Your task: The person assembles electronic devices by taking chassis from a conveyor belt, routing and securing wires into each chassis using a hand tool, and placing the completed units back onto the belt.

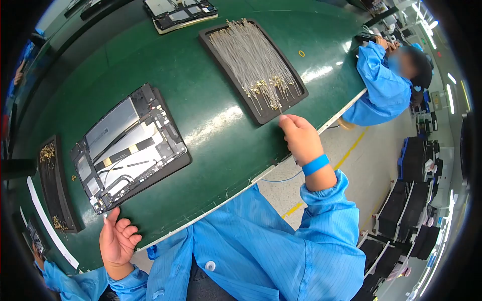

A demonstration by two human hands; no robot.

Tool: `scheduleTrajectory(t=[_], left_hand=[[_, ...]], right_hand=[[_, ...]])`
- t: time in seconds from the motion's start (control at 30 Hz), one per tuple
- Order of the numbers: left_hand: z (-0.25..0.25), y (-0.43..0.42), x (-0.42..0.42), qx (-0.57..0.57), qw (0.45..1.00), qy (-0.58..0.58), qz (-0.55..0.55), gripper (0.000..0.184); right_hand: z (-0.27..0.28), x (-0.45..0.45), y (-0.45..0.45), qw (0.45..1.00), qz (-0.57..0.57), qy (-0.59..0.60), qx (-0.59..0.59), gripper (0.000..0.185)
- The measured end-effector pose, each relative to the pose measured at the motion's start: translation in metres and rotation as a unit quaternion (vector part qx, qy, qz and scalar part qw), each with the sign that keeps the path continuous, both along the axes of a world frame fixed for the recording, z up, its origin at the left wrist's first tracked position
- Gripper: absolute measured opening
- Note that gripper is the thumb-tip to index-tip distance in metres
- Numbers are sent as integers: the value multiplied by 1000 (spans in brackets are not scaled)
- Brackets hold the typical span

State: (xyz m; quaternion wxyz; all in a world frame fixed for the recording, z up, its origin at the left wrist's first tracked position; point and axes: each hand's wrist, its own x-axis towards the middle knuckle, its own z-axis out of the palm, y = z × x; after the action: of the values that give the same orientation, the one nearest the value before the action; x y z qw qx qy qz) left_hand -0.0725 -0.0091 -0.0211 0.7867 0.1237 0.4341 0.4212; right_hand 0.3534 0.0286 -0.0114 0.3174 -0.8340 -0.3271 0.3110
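My right hand (302,140) is at the near end of a black tray (258,116), thumb and forefinger pinched on what looks like the end of a thin grey cable. Many such thin cables (251,57) with gold-coloured tips lie lengthwise in that tray. A blue band (316,164) circles my right wrist. On the left, an opened tablet-like device (128,145) shows its battery, boards and ribbon cables. My left hand (119,238) is just below its near corner, palm up, with thumb and forefinger apart and the other fingers loosely curled; I see nothing held there.
A second narrow black tray (57,190) with small gold parts stands at the left, beside a white strip (47,226). Another opened device (181,15) lies at the far side. A person in blue (384,83) works at the right end of the green table (216,170).
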Motion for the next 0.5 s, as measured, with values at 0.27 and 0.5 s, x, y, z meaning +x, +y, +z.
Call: scheduleTrajectory(t=[0.27, 0.5], left_hand=[[33, -10, 62, 358, 851, 364, -125, 38], [36, 7, 84, 552, 684, 452, -155, 38]], right_hand=[[51, -95, -12, 884, 369, 146, 248, 8], [28, -151, 3, 736, 523, 427, -39, 14]])
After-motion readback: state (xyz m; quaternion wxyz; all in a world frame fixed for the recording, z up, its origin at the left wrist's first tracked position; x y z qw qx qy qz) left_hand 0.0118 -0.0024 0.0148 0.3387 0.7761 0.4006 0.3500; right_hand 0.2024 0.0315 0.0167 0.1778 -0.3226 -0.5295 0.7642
